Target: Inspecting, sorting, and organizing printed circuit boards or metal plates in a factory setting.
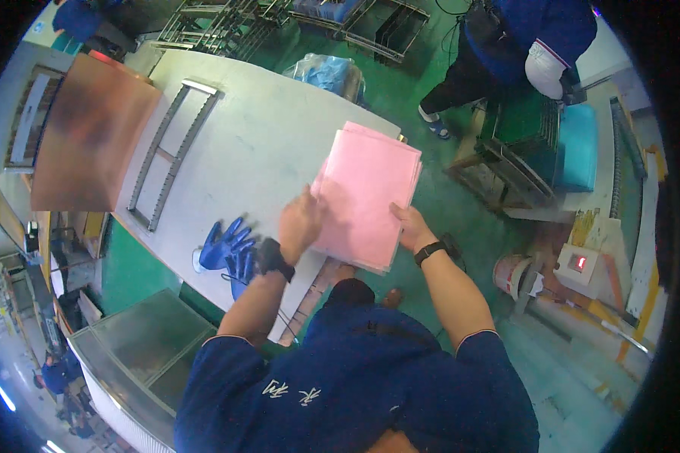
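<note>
A thin stack of pink sheets is held up in front of me, over the table's right edge. Its layers are slightly out of line at the top and side. My left hand is closed on the stack's left edge, its fingertips partly hidden. On the opposite edge, my right hand pinches the sheets, with the thumb on top and the other fingers underneath. A pair of blue work gloves lies on the table beside my left wrist.
The long white table carries a notched metal frame and a copper-coloured sheet at its left end. A blue plastic-wrapped bundle stands beyond it. At upper right, a co-worker bends near racked panels and a blue bin.
</note>
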The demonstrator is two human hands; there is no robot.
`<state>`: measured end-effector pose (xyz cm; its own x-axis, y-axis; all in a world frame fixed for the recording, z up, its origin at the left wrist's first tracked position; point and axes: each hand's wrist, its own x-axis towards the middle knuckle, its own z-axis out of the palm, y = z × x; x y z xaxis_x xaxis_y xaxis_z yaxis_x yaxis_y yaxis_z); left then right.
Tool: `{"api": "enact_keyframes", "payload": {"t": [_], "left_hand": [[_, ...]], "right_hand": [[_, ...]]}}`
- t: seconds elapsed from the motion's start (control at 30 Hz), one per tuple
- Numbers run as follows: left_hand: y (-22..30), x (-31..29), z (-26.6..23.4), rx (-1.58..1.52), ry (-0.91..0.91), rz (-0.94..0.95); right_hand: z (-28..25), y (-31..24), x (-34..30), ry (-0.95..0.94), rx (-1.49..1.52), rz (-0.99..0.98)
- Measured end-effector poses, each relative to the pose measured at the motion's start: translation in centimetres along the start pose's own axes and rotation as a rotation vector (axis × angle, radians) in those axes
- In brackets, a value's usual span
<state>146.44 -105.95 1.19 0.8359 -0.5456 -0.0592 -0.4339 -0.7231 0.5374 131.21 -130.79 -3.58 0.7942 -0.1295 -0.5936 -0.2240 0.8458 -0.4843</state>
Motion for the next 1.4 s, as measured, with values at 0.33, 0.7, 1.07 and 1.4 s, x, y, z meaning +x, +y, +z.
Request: {"api": "enact_keyframes", "payload": {"t": [0.33,0.7,1.07,1.4], "left_hand": [[-0.4,1.1,-2.6,-0.742,-0.131,-0.319],[0.0,0.5,-13.0,-1.459,0.099,0.095],[-1.6,1.2,-11.8,-1.154,0.264,-0.026],[0.3,1.2,-13.6,-1.22,0.377,0.104]], "right_hand": [[4.4,-3.2,-2.7,-0.161,-0.283,-0.073],[17.8,-9.6,-8.0,-0.264,-1.235,-0.885],[14.9,-1.8,-0.3,-0.039,-0.973,-1.036],[16.1,-2.8,0.8,0.003,-0.939,-0.978]]}}
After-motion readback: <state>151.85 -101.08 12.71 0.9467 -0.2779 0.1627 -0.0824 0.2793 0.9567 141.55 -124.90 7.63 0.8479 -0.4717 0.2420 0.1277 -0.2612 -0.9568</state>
